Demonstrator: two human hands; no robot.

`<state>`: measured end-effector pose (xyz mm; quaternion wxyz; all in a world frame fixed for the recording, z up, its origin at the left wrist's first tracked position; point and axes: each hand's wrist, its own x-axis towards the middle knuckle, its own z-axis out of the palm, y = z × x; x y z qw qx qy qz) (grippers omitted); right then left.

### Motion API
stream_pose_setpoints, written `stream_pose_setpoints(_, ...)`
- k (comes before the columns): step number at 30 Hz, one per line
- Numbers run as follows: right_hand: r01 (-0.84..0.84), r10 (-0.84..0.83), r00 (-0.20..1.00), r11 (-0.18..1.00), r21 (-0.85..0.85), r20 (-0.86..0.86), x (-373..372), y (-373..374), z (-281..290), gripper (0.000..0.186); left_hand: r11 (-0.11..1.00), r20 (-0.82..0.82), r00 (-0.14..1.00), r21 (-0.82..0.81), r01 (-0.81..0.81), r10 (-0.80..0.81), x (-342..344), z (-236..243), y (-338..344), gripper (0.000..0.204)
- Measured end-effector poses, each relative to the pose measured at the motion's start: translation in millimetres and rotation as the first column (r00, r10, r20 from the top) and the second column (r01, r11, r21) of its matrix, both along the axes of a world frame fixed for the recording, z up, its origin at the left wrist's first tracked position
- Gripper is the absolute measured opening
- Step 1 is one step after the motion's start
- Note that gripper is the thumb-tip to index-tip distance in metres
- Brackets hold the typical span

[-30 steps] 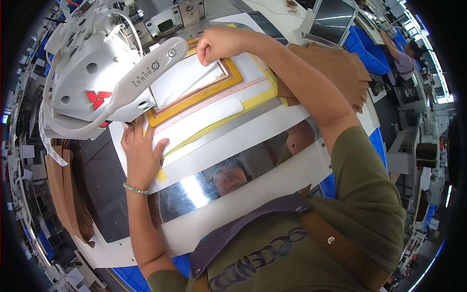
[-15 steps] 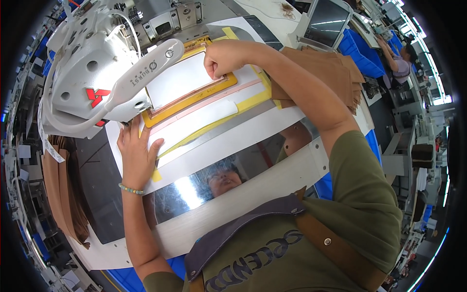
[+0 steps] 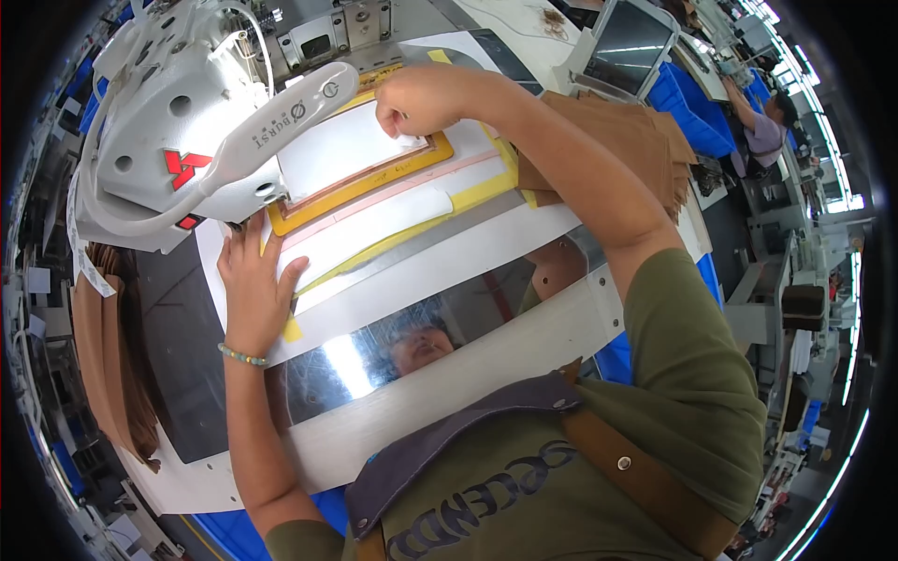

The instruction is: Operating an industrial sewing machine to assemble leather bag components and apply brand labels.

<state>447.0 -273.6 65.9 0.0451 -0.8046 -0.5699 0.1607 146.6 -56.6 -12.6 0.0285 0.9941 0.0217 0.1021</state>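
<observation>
My left hand [image 3: 254,290] lies flat with fingers spread, its fingertips beside the near left corner of a yellow rectangular frame [image 3: 365,186]. A smooth white sheet [image 3: 327,154] fills the inside of that frame. Over the frame's right part my right hand [image 3: 426,98] is curled closed, knuckles up, its lower edge close to the white sheet. What its fingers hold, if anything, is hidden. White sheets edged with yellow tape [image 3: 374,257] lie under the frame. The white head of a sewing machine [image 3: 140,159] stands to the left of the frame.
A white lamp arm [image 3: 304,107] reaches over the frame. Brown flat pieces are stacked at right [image 3: 608,154] and left [image 3: 108,374]. A shiny metal plate [image 3: 477,309] lies nearer me. Beyond stand a screen [image 3: 629,47], a blue bin [image 3: 690,110] and another person [image 3: 762,136].
My right hand has shifted a little to the left over the white sheet, still curled. The left hand keeps its place by the frame. The whole view has shifted slightly.
</observation>
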Motion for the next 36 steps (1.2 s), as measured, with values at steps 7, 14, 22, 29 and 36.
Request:
stream_pose_setpoints(7, -0.118, 0.148, 0.974, 0.978, -0.174, 0.171, -11, -7, -14, 0.011, 1.000, -0.031, 0.999, -0.010, -0.011, 0.011, -1, -2, 1, 0.060)
stream_pose_setpoints(14, -0.094, 0.062, 0.970, 0.988, 0.124, 0.235, 1, 5, -7, 0.014, 1.000, -0.012, 1.000, -0.006, -0.015, 0.015, 1, -2, 0, 0.060)
stream_pose_setpoints(22, 0.055, 0.072, 0.782, 0.981, 0.184, -0.619, -56, 62, -38, 0.026, 0.999, 0.027, 1.000, -0.052, 0.002, 0.000, 0, -1, 0, 0.061)
stream_pose_setpoints(29, 0.261, -0.028, 0.650, 0.947, 0.189, -0.759, -76, 84, -55, 0.034, 0.997, 0.041, 0.999, -0.077, -0.003, 0.007, 4, 0, -5, 0.062)
stream_pose_setpoints(36, 0.314, 0.107, 0.746, 0.814, 0.489, -0.658, -66, -12, -35, 0.038, 0.989, 0.305, 0.943, 0.031, -0.147, 0.131, -55, 40, 88, 0.043)
